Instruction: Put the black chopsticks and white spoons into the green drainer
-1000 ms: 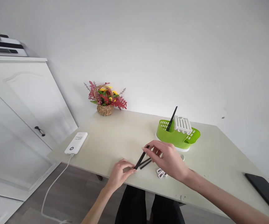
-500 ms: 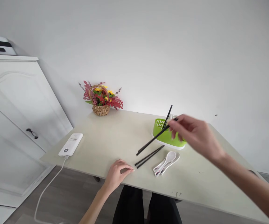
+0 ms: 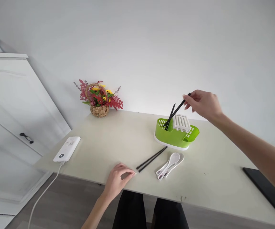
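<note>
My right hand (image 3: 204,103) pinches the upper ends of black chopsticks (image 3: 180,104), tilted, with their lower tips inside the left compartment of a green cutlery holder (image 3: 171,137). Other black chopsticks (image 3: 172,109) lean in that same compartment, crossing the held ones. My left hand (image 3: 118,178) rests at the table's front edge, thumb and fingertips pressed together with nothing seen between them. Just right of it lie two more chopsticks (image 3: 149,161) on the tabletop. Several white spoons (image 3: 170,165) are bunched beside these, in front of the holder.
A white slotted rack (image 3: 181,123) sits over the holder's middle. On the table (image 3: 118,136) are a flower basket (image 3: 99,110) at the back, a white power bank (image 3: 67,149) with a cable at left, and a black phone-like slab (image 3: 266,189) at right. A white cabinet (image 3: 16,127) stands left.
My right hand has carried the chopsticks up and right from the front of the table, and their tips are now in the holder. My left hand let go of them and stayed near the edge.
</note>
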The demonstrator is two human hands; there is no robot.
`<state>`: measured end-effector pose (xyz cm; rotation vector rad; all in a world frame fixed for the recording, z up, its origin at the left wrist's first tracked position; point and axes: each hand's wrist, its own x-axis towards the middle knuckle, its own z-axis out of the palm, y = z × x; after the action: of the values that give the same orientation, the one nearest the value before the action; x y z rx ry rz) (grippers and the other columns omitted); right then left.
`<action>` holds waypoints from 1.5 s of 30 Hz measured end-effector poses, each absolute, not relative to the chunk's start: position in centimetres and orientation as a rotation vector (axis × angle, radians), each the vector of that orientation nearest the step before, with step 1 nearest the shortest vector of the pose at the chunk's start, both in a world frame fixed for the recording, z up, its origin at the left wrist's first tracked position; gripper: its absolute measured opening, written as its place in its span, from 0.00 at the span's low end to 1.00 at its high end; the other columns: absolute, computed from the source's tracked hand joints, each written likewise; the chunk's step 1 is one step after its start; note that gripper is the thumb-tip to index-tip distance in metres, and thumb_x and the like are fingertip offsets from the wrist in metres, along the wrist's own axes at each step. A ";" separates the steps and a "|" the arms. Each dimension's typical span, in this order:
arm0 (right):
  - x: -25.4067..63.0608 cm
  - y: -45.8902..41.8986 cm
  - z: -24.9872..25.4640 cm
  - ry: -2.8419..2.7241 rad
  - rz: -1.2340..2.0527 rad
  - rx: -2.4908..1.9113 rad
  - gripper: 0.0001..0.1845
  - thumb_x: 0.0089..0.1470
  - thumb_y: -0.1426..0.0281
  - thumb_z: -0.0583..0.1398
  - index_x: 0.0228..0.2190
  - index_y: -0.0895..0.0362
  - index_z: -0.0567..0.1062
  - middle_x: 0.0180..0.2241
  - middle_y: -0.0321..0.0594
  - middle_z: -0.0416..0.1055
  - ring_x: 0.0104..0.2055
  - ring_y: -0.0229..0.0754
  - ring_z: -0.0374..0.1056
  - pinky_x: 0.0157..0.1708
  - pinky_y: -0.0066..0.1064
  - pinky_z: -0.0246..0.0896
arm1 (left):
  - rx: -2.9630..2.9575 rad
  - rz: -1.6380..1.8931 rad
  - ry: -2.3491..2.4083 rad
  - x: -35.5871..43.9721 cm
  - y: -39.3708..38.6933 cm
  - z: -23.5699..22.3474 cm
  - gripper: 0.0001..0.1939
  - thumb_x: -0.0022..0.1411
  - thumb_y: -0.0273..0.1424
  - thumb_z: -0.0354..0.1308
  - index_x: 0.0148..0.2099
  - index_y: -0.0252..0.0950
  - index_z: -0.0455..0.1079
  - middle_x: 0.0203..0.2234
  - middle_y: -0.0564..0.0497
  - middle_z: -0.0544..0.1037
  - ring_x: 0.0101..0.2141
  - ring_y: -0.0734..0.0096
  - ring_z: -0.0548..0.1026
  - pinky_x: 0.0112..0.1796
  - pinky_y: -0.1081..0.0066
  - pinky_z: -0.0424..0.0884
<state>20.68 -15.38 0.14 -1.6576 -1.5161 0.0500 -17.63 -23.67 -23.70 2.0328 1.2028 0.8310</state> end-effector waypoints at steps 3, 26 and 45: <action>20.6 -13.4 -1.4 -1.550 0.130 -1.732 0.15 0.61 0.58 0.63 0.26 0.53 0.75 0.25 0.37 0.80 0.21 0.36 0.70 0.28 0.31 0.69 | 2.041 0.822 1.201 -17.7 -23.6 -23.8 0.11 0.69 0.43 0.61 0.40 0.47 0.83 0.36 0.51 0.84 0.42 0.61 0.80 0.44 0.66 0.78; 21.1 -7.0 -5.6 -1.556 0.142 -1.879 0.13 0.64 0.63 0.60 0.46 0.57 0.76 0.32 0.43 0.83 0.29 0.45 0.78 0.38 0.39 0.72 | 2.150 0.891 1.177 -17.5 -23.6 -23.6 0.07 0.70 0.36 0.62 0.39 0.46 0.81 0.33 0.53 0.84 0.39 0.66 0.81 0.42 0.69 0.79; 17.8 -23.2 -6.9 -2.567 -0.369 -1.022 0.15 0.71 0.68 0.52 0.39 0.53 0.78 0.26 0.35 0.77 0.21 0.35 0.65 0.23 0.30 0.48 | 2.142 0.879 1.352 -15.2 -22.4 -23.4 0.14 0.72 0.43 0.55 0.53 0.42 0.71 0.44 0.47 0.78 0.41 0.64 0.79 0.42 0.66 0.77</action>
<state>17.79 -23.21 -6.91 -1.0223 -2.5667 -0.3691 -15.22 -22.44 -23.36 2.1425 1.3524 0.8790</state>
